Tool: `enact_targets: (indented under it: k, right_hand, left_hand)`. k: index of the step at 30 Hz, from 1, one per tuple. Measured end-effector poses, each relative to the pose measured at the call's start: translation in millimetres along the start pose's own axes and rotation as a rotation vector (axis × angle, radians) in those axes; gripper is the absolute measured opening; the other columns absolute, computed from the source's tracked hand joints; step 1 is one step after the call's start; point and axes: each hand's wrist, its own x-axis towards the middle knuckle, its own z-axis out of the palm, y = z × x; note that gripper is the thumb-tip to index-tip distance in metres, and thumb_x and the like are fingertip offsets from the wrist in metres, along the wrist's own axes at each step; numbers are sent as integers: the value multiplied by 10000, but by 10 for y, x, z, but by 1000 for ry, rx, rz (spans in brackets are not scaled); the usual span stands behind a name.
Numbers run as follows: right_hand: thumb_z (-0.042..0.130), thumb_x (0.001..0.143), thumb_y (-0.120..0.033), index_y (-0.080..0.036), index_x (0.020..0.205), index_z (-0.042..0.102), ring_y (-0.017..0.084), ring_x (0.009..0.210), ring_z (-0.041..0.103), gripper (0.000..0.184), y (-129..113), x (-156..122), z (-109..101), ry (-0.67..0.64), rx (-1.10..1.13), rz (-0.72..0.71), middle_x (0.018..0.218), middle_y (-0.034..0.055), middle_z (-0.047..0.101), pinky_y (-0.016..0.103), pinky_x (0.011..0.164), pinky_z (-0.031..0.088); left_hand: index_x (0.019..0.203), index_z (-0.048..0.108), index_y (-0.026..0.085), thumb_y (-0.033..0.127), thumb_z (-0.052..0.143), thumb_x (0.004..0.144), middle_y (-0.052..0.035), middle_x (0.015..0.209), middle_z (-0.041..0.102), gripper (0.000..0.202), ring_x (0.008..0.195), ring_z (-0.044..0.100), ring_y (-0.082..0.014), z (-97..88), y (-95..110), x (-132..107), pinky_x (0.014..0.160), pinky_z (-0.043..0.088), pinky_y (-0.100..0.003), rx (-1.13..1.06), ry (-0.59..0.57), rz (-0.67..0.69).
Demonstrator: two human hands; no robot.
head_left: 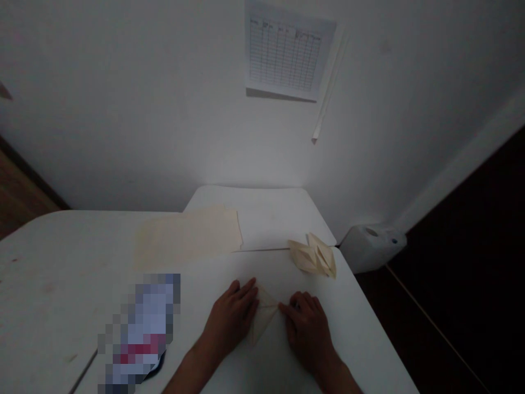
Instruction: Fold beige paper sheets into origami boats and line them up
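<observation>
A small piece of cream paper (pixel 266 317), folded to a point on its right side, lies on the white table between my hands. My left hand (pixel 234 311) rests flat over the paper's left side, fingers stretched out and covering part of it. At the pointed right corner, my right hand (pixel 307 323) has its index finger on the tip, with the thumb tucked below and the other fingers curled in. Beyond my right hand sit folded cream paper shapes (pixel 314 256), grouped together near the table's right edge.
Flat cream sheets (pixel 188 235) lie at the back left of the white table (pixel 197 295). A pixelated object with a dark rounded edge (pixel 153 366) is left of my left arm. A printed chart (pixel 289 52) hangs on the wall. A white container (pixel 371 246) stands beyond the right edge.
</observation>
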Motion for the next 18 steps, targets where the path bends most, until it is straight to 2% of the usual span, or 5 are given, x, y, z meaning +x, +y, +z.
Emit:
enact_targets:
  k: [5,8,10,18]
  right_hand:
    - [550,829,-72,-211,1005,643,206,928,505,243,-68,93,8,33,73,-74,1011,50,627,364,872,384]
    - [519,874,-89,-203,1069,626,201,968,516,250,-131,171,33,-39,137,-202,1121,52,637,348,894,414]
    - [520,882,-100,-200,1059,633,200,961,523,232,-165,208,55,-78,159,-239,1137,52,643,336,881,436]
    - [566,805,-85,-200,1068,647,218,957,511,298,-218,186,83,-80,187,-157,1211,37,638,353,880,447]
  left_hand:
    - [1076,661,204,201,458,910,-64,1297,608,262,1009,631,-242,-13,16,2,939,510,-475,25,-3,19]
    - [1099,652,194,177,456,902,-66,1307,600,278,1027,628,-245,-9,18,-2,951,504,-464,42,-9,27]
    - [1105,652,195,166,460,897,-63,1306,601,284,1034,626,-250,2,16,-6,937,514,-459,51,-8,25]
    - [1110,651,177,173,478,906,-98,1297,603,267,1053,612,-255,55,-16,-41,952,484,-470,45,-4,-5]
